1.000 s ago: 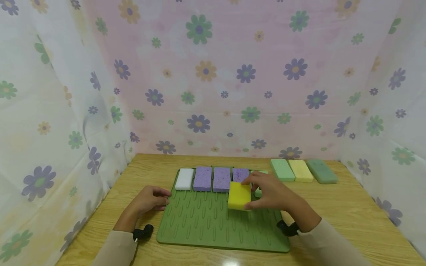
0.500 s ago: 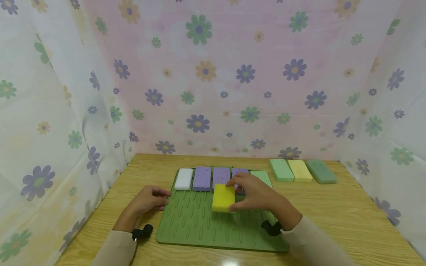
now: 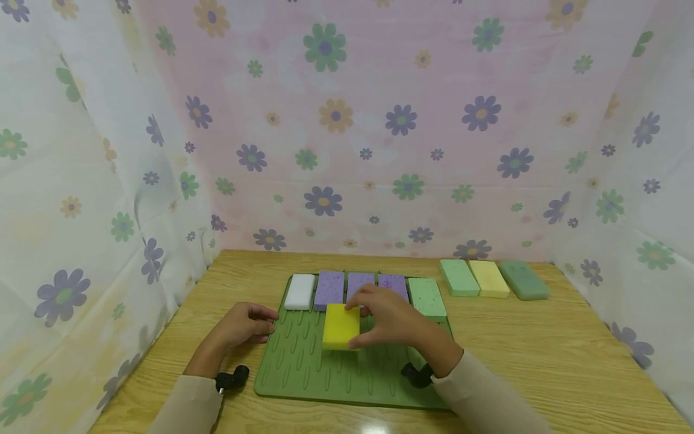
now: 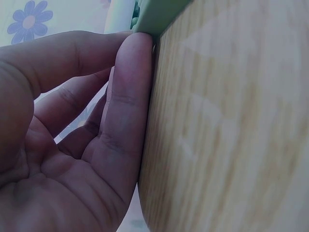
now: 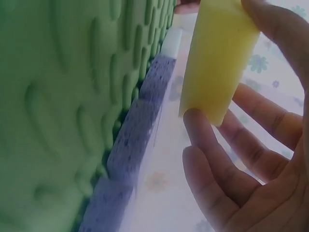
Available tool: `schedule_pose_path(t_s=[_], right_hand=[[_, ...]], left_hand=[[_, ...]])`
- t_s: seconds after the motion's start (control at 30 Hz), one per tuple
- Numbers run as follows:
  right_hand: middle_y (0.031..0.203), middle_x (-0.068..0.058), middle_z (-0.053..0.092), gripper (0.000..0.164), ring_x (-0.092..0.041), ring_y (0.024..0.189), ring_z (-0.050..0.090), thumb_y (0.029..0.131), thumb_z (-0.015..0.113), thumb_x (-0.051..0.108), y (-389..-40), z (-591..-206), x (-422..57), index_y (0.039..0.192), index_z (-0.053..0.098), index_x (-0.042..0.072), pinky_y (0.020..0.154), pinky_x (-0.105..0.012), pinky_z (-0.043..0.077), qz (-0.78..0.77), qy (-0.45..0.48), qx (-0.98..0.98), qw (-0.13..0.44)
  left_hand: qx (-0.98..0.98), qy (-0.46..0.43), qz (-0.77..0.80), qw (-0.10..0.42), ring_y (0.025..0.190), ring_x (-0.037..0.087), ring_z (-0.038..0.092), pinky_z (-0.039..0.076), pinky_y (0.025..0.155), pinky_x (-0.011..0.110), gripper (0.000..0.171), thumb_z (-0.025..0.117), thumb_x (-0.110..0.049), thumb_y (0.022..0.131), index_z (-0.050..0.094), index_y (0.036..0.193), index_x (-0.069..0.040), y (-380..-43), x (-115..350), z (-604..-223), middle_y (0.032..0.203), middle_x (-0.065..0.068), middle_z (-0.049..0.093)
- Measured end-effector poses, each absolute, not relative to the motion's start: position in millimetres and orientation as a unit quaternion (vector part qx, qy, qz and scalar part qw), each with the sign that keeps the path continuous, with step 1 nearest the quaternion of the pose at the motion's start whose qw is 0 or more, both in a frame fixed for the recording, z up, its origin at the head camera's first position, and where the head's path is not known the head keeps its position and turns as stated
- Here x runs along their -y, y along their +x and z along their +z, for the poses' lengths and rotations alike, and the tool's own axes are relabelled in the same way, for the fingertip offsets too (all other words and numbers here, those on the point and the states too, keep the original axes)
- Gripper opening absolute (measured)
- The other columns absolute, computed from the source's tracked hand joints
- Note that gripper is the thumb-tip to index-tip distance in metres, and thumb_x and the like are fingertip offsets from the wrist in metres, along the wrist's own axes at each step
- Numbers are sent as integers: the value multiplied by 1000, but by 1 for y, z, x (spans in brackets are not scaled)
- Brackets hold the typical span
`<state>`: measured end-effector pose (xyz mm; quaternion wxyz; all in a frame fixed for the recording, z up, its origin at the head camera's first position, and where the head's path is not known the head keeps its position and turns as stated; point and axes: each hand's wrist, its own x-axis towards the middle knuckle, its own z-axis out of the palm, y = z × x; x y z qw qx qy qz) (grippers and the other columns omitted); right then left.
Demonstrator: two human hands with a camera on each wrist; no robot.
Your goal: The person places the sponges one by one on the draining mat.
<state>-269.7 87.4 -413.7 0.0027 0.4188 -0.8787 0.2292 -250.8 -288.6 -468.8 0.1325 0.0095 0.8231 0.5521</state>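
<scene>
In the right hand [image 3: 393, 316], the grip is clamped on a bright yellow rectangular foam sponge [image 3: 341, 326], moved leftward since earlier and seemingly raised above the ridged green rectangular mat [image 3: 303, 377]. A speckled pale-green rectangular sponge [image 3: 427, 297] is now uncovered. The left hand's [image 3: 244, 325] relaxed fingers still touch the mat's left edge.

The right hand [image 3: 387, 316] has carried the yellow sponge [image 3: 341, 327] leftward over the mat [image 3: 303, 367], uncovering a green sponge [image 3: 426, 298].
</scene>
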Motion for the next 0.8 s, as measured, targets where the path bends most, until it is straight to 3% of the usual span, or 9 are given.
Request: schedule_pose_path(t_s=[0.8], right_hand=[[131, 5, 59, 61, -11, 103, 64, 78, 88, 55, -259, -425, -12, 127, 71, 22, 85, -25, 56, 258, 382, 886, -43]], left_hand=[[-822, 18, 552, 135, 90, 21, 70, 64, 78, 36, 34, 72, -8, 97, 68, 128, 5, -250, 289, -467, 113, 17, 68]])
